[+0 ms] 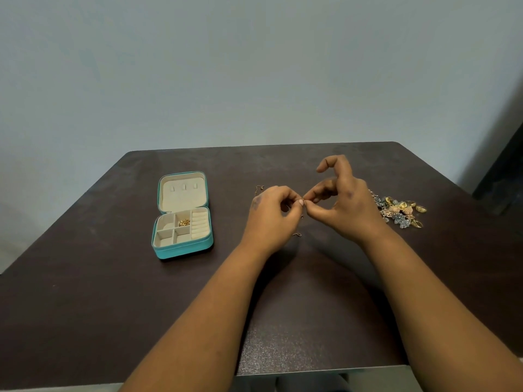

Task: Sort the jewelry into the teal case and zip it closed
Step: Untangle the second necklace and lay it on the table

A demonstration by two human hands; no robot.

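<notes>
Two bare forearms over the near edge of the dark brown table (113,292), left hand (271,213) and right hand (339,205) pinching a thin gold chain (259,189), mostly hidden, open teal zip case (182,219) toward the left edge, gold piece in one compartment, tangled gold and blue jewelry pile (402,212) by the right edge.

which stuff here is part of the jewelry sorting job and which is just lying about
Part of the job:
teal case, open, gold piece in one compartment
thin chain, pinched by left hand and right hand
jewelry pile on the right

Just there:
dark table
wall
</notes>
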